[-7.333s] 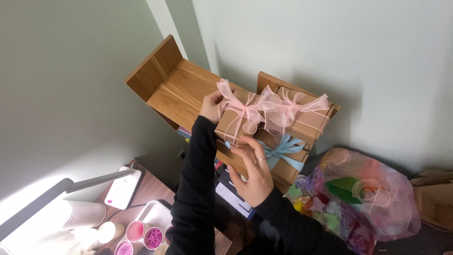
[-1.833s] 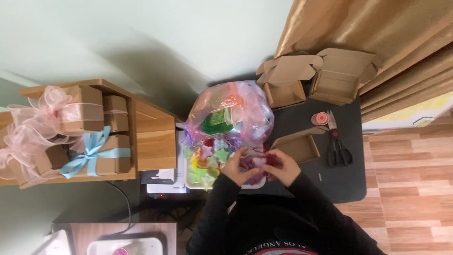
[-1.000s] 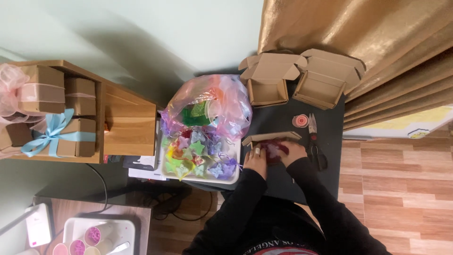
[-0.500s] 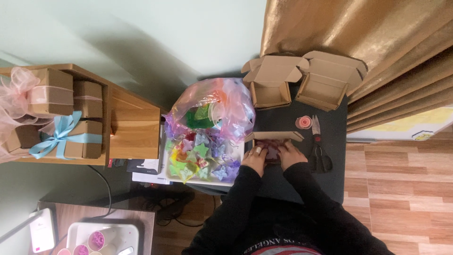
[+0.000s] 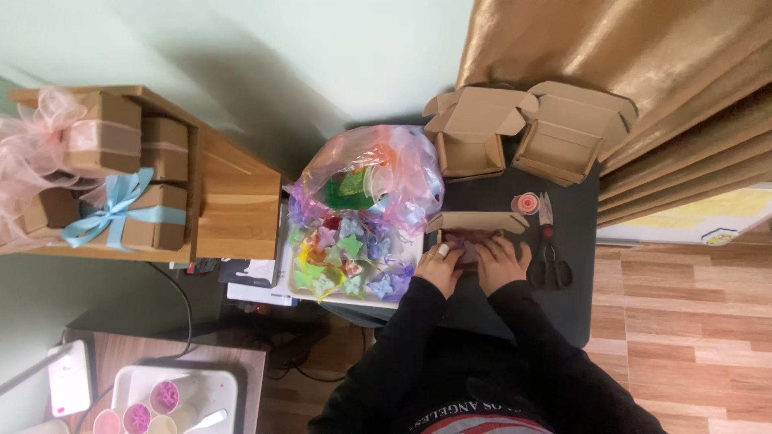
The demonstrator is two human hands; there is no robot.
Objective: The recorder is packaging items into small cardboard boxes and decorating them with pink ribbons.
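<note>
On the dark table, both my hands rest on a small open cardboard box with something purple inside. My left hand, with a ring on one finger, is at the box's left side. My right hand covers its front right. Whether the fingers grip the box or only press on it is hard to tell. Just left of my hands lies a clear pinkish plastic bag full of colourful star-shaped pieces.
Two open cardboard boxes stand at the table's far edge. A pink ribbon roll and scissors lie right of my hands. A wooden shelf at left holds ribboned gift boxes. A gold curtain hangs behind.
Seven seconds ago my hands were at the ribboned boxes on the shelf. Since then I turned to the dark table, handled the plastic bag, then brought both hands to the small cardboard box.
</note>
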